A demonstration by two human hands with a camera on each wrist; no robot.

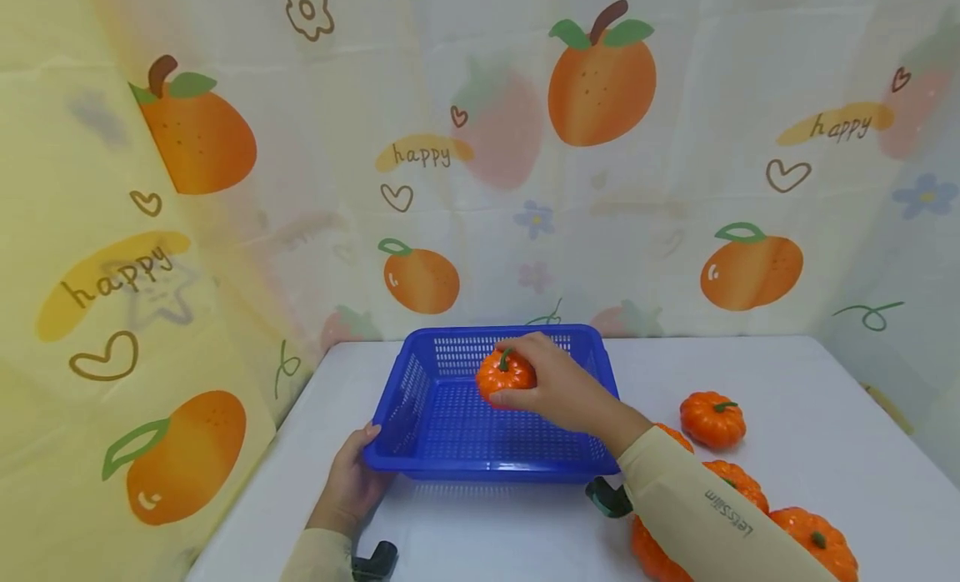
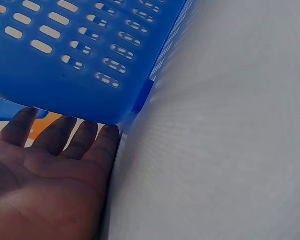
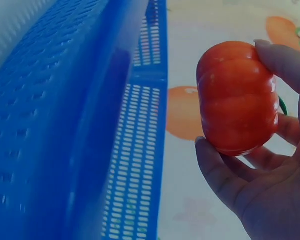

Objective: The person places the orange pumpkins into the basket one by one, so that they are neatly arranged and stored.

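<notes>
A small orange toy pumpkin with a green stem is gripped between the thumb and fingers of my right hand. It is held over the inside of a blue plastic basket. In the right wrist view, the pumpkin shows its ribbed side, held apart from the basket wall. My left hand holds the basket at its near left corner, thumb at the rim. From the left wrist, the fingertips meet the lower edge of the slotted blue wall.
One orange pumpkin lies on the white table right of the basket. Several more pumpkins sit nearer, partly hidden by my right sleeve. A fruit-patterned curtain hangs behind the table.
</notes>
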